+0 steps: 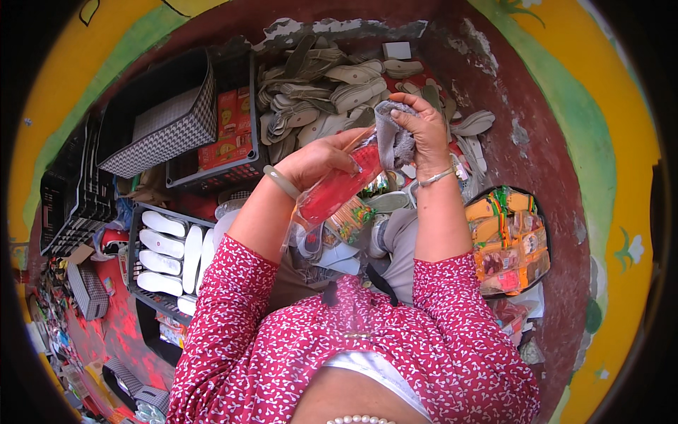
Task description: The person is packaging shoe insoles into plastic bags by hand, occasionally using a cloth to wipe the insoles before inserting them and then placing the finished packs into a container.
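My left hand (328,159) is closed on a clear plastic bag (335,187), its thumb pressed on the upper end. Red shows in or through the bag; I cannot tell if it is a flat red piece inside. My right hand (427,131) grips a grey, soft, fuzzy fabric piece (395,141), folded over and hanging at the bag's upper end. Whether the fabric is partly inside the bag is unclear. Below the bag, between my legs, lies a bundle of thin packets (349,219) with green and orange parts.
Grey-beige insoles (353,95) are heaped ahead. Left stand a houndstooth-patterned basket (166,145), a black crate (212,177) with red packets, and a crate (134,247) of white insoles (162,244). On the right, a dark basket (547,258) holds orange packages (505,237) by the maroon wall.
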Motion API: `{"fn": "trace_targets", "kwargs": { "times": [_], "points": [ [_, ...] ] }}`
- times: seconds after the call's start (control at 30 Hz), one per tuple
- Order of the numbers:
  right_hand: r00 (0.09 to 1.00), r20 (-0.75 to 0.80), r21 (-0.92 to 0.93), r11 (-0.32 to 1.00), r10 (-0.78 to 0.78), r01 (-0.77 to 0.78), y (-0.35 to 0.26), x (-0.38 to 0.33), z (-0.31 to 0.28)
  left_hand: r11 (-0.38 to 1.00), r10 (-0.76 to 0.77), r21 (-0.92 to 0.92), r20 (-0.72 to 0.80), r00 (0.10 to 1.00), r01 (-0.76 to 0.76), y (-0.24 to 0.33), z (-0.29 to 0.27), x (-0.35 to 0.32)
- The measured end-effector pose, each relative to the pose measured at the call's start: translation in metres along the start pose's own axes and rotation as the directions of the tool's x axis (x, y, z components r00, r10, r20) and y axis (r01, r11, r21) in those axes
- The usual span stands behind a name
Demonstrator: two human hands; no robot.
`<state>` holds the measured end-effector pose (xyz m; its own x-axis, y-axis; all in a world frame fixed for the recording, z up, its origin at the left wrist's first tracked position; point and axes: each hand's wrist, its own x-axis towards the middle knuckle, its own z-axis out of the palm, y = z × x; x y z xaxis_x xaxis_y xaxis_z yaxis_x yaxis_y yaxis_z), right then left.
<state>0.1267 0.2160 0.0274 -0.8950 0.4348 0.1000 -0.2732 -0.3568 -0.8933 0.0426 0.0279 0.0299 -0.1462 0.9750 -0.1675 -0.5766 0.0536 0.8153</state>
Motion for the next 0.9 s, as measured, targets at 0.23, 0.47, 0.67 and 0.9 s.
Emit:
{"fn": "trace_targets", "kwargs": {
  "times": [0.23, 0.47, 0.67, 0.9],
  "points": [
    [0.988, -0.131, 0.008, 0.996, -0.086, 0.087, 0.005, 0.005, -0.002, 0.991, -0.026, -0.125, 0.083, 0.996, 0.037, 0.001, -0.002, 0.002],
    [0.868, -0.466, 0.131, 0.957, -0.171, 0.259, -0.005, 0.021, -0.068, 0.977, 0.055, -0.206, 0.036, 0.998, -0.046, 0.004, 0.005, -0.011],
    [0.826, -0.484, 0.223, 0.872, -0.289, 0.436, -0.016, 0.02, -0.081, 0.947, 0.221, -0.201, -0.158, 0.962, -0.251, 0.009, -0.025, -0.002],
    [0.879, -0.088, -0.342, 0.843, -0.469, 0.415, 0.009, -0.002, 0.041, 0.88, 0.248, -0.354, -0.229, 0.941, -0.318, -0.009, -0.026, 0.016]
  ]
}}
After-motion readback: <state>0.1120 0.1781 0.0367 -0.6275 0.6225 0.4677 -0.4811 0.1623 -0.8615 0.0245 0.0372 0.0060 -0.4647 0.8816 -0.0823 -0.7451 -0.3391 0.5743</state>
